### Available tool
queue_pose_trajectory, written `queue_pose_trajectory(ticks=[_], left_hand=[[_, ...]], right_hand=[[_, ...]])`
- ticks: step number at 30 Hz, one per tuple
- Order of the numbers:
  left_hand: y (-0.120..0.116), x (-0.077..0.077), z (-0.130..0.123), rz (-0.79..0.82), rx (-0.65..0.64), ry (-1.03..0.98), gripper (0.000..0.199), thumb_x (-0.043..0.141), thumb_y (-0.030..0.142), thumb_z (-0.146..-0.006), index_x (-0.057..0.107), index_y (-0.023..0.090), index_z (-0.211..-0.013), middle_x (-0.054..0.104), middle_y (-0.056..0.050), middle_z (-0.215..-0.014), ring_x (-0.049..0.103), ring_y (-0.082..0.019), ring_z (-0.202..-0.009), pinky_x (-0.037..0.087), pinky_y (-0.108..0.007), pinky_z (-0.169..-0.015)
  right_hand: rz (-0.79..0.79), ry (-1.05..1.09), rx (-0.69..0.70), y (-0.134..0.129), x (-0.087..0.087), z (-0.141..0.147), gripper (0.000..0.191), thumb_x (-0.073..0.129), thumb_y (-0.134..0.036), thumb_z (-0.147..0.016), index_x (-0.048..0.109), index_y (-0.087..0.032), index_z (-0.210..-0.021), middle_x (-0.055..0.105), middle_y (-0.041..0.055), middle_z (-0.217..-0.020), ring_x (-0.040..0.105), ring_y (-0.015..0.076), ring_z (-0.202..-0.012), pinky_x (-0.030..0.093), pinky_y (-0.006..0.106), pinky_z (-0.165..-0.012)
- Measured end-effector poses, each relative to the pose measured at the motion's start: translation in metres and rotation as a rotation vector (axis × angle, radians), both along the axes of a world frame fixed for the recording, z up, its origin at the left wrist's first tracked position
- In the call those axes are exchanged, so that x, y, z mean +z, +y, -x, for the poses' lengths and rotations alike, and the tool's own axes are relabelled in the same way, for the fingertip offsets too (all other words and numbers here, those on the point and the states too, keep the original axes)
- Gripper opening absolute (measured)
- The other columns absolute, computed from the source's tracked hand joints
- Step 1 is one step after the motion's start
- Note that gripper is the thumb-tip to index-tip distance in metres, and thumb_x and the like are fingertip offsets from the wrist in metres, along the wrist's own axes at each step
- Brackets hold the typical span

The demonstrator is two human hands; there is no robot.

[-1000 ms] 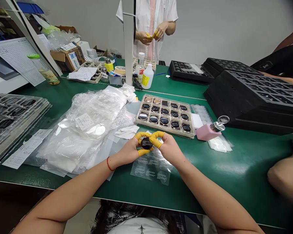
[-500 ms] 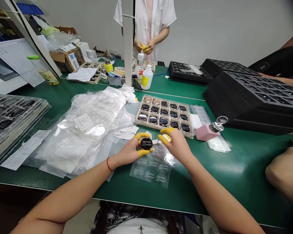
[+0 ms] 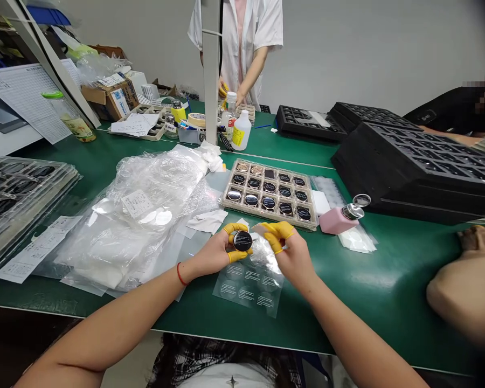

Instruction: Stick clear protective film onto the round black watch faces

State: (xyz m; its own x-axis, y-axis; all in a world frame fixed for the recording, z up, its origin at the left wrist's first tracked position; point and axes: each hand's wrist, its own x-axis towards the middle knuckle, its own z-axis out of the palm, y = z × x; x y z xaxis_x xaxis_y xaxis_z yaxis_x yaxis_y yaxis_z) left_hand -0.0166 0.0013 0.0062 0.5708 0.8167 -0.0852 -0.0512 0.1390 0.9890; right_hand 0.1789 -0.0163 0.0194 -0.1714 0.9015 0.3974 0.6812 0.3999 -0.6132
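In the head view, the left hand point(image 3: 212, 254) pinches a dark round disc point(image 3: 242, 241) by its rim, between thumb and fingers in yellow finger cots point(image 3: 231, 228), its printed face turned up. The right hand point(image 3: 293, 258) is closed on a small pale film tab point(image 3: 259, 229) just beside the disc. A clear sheet of printed round labels point(image 3: 246, 291) lies beneath both hands at lower centre, and a plastic tray of dark round pieces point(image 3: 222, 202) sits just above them.

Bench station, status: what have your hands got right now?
Left hand pinching round black disc. Right hand at clear printed sheet. Tray of discs just beyond.
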Motion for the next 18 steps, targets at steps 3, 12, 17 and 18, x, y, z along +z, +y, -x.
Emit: queue_pose_trajectory(ticks=[3,12,17,18], left_hand=[[-0.001,-0.003,0.000,-0.051,-0.023,-0.003,0.045,0.067,0.022,-0.075,0.044,0.020,-0.113,0.060,-0.003,-0.096,0.061,-0.016,-0.085,0.048,-0.029,-0.074],[0.000,-0.003,0.003,-0.182,-0.055,0.128,0.036,0.063,0.023,-0.078,0.049,0.020,-0.110,0.061,-0.002,-0.089,0.058,-0.016,-0.076,0.046,-0.027,-0.065],[0.002,-0.002,0.001,-0.124,-0.087,0.082,0.042,0.067,0.027,-0.075,0.048,0.020,-0.113,0.060,-0.004,-0.095,0.059,-0.017,-0.083,0.048,-0.029,-0.072],[0.002,-0.003,0.001,-0.111,-0.083,0.073,0.044,0.068,0.028,-0.075,0.048,0.020,-0.113,0.060,-0.003,-0.092,0.058,-0.017,-0.082,0.048,-0.029,-0.072]], right_hand=[[-0.130,-0.106,0.131,-0.013,0.004,0.023,0.019,0.043,-0.024,-0.090,0.060,-0.023,-0.099,0.062,0.0066,-0.086,0.053,0.0206,-0.079,0.042,0.033,-0.068],[-0.144,-0.226,0.024,0.009,-0.010,0.026,0.018,0.040,-0.020,-0.087,0.057,-0.019,-0.090,0.057,0.0081,-0.080,0.049,0.0217,-0.076,0.039,0.033,-0.065],[-0.103,-0.162,0.080,0.011,-0.001,0.016,0.020,0.039,-0.019,-0.089,0.058,-0.020,-0.095,0.058,0.0071,-0.084,0.049,0.0214,-0.080,0.041,0.034,-0.068],[-0.116,-0.137,0.112,0.009,0.001,0.014,0.021,0.039,-0.018,-0.089,0.058,-0.021,-0.097,0.059,0.0067,-0.085,0.049,0.0211,-0.080,0.041,0.034,-0.069]])
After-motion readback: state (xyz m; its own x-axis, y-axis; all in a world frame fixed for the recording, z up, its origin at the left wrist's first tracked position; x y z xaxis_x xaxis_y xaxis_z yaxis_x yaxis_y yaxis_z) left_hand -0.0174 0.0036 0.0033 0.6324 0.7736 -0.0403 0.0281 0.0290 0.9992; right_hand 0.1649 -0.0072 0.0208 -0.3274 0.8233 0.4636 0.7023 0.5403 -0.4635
